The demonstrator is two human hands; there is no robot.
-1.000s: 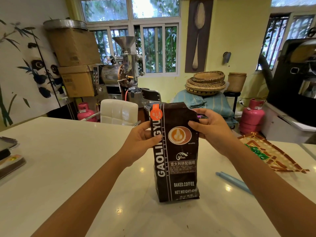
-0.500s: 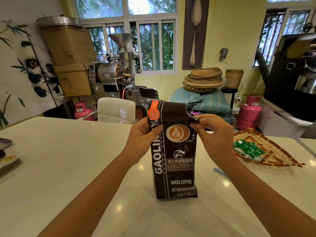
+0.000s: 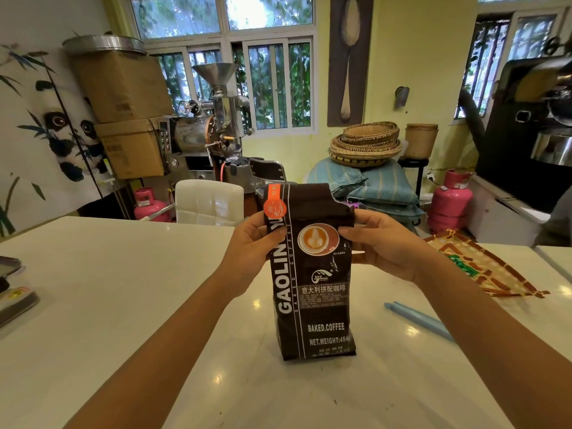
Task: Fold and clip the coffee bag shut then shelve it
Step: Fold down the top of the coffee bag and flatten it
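Observation:
A dark brown coffee bag [image 3: 312,298] with white lettering and a latte picture stands upright on the white table [image 3: 108,298] right in front of me. My left hand [image 3: 253,243] grips its upper left edge by the orange sticker. My right hand [image 3: 380,239] pinches the upper right edge near the torn corner. The bag's top strip stands straight up, unfolded. A long light-blue clip [image 3: 418,320] lies flat on the table to the right of the bag, under my right forearm.
A woven tray [image 3: 492,274] with green packets sits at the table's right. Dark flat items [image 3: 12,292] lie at the left edge. Behind the table stand a white chair [image 3: 207,201], a coffee roaster [image 3: 204,134], cardboard boxes [image 3: 123,88], pink gas cylinders [image 3: 450,201] and stacked baskets [image 3: 365,144].
Both hands have slid up to the bag's top edges and straightened it upright. My view has shifted a little, so the blue clip shows again on the right.

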